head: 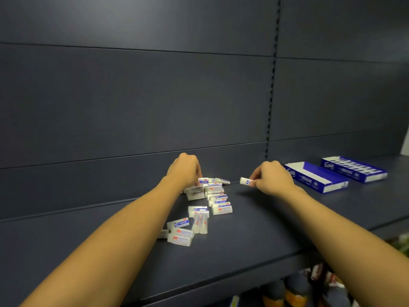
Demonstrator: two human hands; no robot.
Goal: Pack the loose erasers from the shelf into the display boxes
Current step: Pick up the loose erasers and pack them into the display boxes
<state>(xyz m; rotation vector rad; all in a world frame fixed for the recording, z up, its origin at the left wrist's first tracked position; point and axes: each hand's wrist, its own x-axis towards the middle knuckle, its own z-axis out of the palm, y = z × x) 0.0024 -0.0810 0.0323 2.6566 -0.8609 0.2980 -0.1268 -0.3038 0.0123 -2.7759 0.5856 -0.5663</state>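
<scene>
Right hand pinches one eraser; left hand grips another (atop the pile).

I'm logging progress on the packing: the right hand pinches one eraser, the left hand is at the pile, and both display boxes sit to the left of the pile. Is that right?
Not quite. The head view shows both display boxes, the near box and the far box, to the right of the pile, not the left. The rest holds: the right hand pinches one eraser, and the left hand is at the pile.
</scene>
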